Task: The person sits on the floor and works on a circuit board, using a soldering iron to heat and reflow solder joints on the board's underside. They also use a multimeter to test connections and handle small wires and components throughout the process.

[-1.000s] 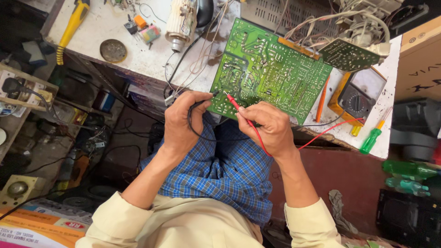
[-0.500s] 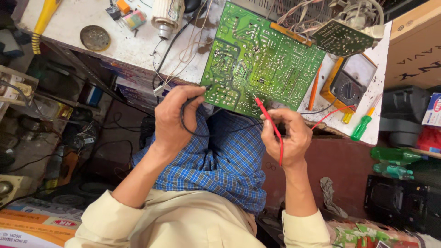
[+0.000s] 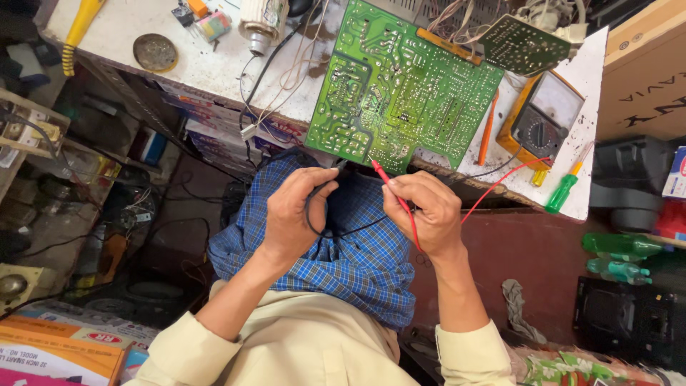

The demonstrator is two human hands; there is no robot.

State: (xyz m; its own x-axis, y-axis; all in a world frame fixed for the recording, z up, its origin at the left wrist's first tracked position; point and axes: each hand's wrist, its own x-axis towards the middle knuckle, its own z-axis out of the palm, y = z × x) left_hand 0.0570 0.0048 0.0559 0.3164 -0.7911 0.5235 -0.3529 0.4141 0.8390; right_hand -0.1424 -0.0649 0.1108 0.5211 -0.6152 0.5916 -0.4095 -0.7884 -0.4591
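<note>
A red probe (image 3: 395, 196) is pinched in the right hand (image 3: 423, 214), its tip set at the near edge of the green circuit board (image 3: 400, 89) on the bench; a black probe (image 3: 330, 177) is gripped in the left hand (image 3: 296, 214), short of the board; testing appears just begun, the yellow multimeter (image 3: 542, 121) lying beside.

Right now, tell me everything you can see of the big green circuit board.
The large green rectangular circuit board lies solder side up, tilted askew on the white workbench, its near corner overhanging the edge. Pale traces and silver solder joints cover it; an orange strip runs along its far edge. The thin red probe in the right hand touches its near edge, and the black probe tip from the left hand sits there too.
</note>
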